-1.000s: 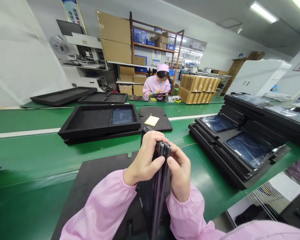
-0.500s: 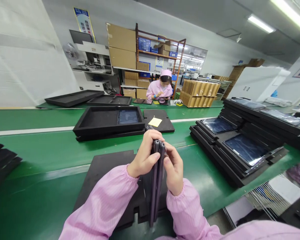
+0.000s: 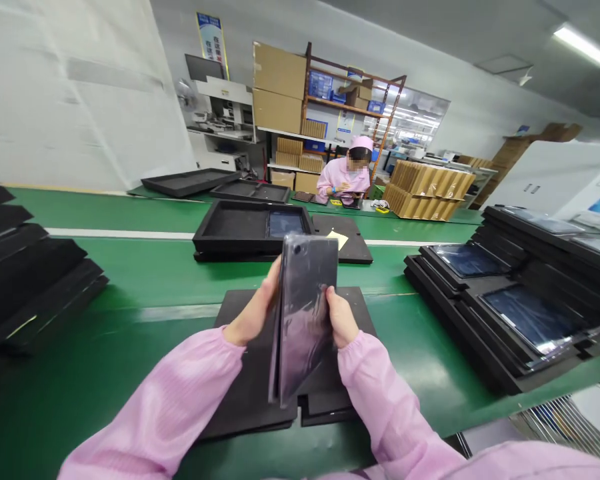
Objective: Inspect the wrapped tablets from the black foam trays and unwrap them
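Two tablets (image 3: 307, 310) are held upright together between my hands, the nearer one turned with its back and a corner camera toward me, under a shiny film. A narrow gap shows between them along the left edge. My left hand (image 3: 257, 308) is closed on the left side, its fingertips hidden behind the tablets. My right hand (image 3: 341, 317) grips the right edge, thumb on the back face. Below them a black foam board (image 3: 240, 373) with notched edges lies on the green bench (image 3: 150, 373).
Black foam trays (image 3: 430, 287) with film-covered tablets are stacked on the right. More black foam pieces (image 3: 40, 267) pile up on the left. Ahead stands a foam tray (image 3: 230, 230) holding one tablet, beside a board with a yellow note (image 3: 338, 240). A co-worker (image 3: 345, 177) sits across the bench.
The tablets have turned from edge-on to showing a back face toward me. My hands have moved from the top to the two sides. The view has swung left.
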The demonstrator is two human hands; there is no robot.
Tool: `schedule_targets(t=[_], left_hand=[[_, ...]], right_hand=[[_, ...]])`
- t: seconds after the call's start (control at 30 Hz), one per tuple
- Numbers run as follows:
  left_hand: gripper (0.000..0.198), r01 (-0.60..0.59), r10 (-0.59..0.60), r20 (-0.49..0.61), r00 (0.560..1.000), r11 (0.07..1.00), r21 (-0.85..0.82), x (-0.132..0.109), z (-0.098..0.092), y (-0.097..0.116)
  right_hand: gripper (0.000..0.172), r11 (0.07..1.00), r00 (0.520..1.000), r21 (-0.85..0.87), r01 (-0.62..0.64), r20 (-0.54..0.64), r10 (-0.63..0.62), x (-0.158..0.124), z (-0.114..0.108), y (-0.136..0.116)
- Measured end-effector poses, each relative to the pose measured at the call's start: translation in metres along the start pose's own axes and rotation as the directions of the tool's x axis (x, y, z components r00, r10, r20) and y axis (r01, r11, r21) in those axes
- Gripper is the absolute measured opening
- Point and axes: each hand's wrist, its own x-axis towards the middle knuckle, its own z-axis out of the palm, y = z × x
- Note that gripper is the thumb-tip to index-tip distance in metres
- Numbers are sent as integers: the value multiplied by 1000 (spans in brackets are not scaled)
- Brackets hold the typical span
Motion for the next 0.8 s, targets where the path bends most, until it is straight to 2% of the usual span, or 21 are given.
schedule_targets(t=[0.03, 0.1, 0.17, 0.23, 0.3, 0.4, 0.47, 0.57, 0.67, 0.8], left_hand=[[79, 132, -131, 82, 988, 991, -11, -12, -12, -2], [83, 309, -315, 213, 925, 949, 61, -33, -30, -8], [77, 416, -452, 181, 873, 886, 207, -48, -40, -15], [69, 491, -529, 69, 846, 823, 288, -54, -45, -22], [64, 537, -567, 34, 823, 797, 277, -56, -49, -27], [65, 580, -609, 93, 788, 784, 222, -59, -57, -34], [68, 606, -631, 100, 769, 770, 198, -62, -62, -38], [70, 634, -658, 124, 743, 751, 187, -66, -67, -42], [66, 645, -669, 161, 725, 742, 182, -67, -68, -43], [66, 671, -688, 159, 708, 726, 153, -67, -68, -44]], right_hand=[[73, 1000, 1000, -24, -3, -23, 3, -1, -4, -4], [66, 997, 999, -75, 6, -51, -10, -4, -9, -12], [60, 992, 997, -122, 34, -58, -41, -8, -10, -16], [55, 984, 996, -168, 57, -53, -66, -12, -8, -15], [52, 977, 996, -205, 65, -39, -75, -15, -6, -12], [55, 971, 997, -233, 63, -32, -73, -19, -13, -7], [57, 956, 994, -289, 53, -76, -78, -22, -23, -6], [52, 896, 984, -443, 38, -137, -110, -32, -41, -3], [48, 848, 987, -529, 43, -111, -120, -42, -50, 0], [50, 817, 985, -573, 63, -95, -143, -47, -52, 3]])
